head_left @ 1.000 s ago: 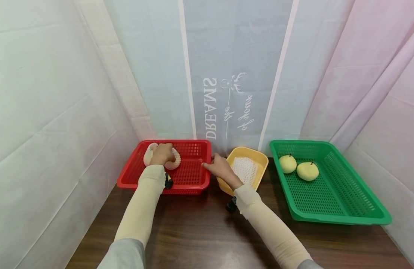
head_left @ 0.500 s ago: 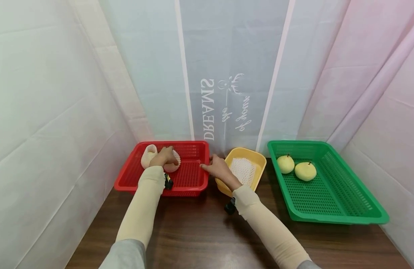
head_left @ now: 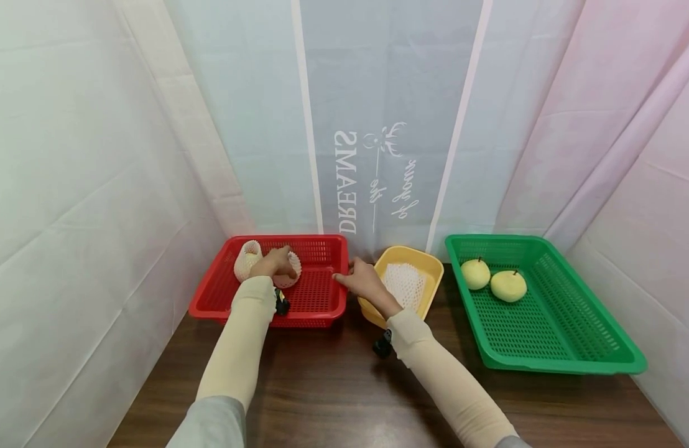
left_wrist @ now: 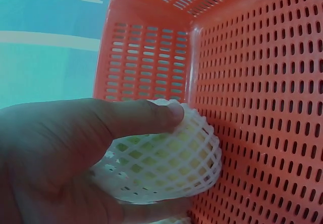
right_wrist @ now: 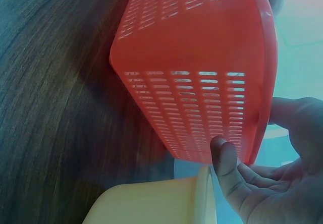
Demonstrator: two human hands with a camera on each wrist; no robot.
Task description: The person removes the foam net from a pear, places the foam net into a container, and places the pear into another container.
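Observation:
In the red basket (head_left: 316,289), my left hand (head_left: 274,261) holds a pale pear in a white foam net (left_wrist: 166,158). The thumb lies on top of the net and the fingers pass beneath it in the left wrist view. Just left of that hand, inside the same basket, sits another netted fruit (head_left: 246,261), its net gathered open at the top. My right hand (head_left: 364,280) grips the red basket's right rim. In the right wrist view the thumb and fingers are on either side of that rim.
A small yellow tray (head_left: 434,267) with white foam nets (head_left: 403,283) stands right of the red basket, under my right wrist. Farther right is a green basket (head_left: 557,336) holding two bare pears (head_left: 508,285). A printed curtain (head_left: 378,93) hangs behind the dark wooden table (head_left: 322,386).
My left hand and the netted pear have shifted slightly right in the red basket, showing more of the other netted fruit. The right hand stays on the rim. The head view has shifted slightly.

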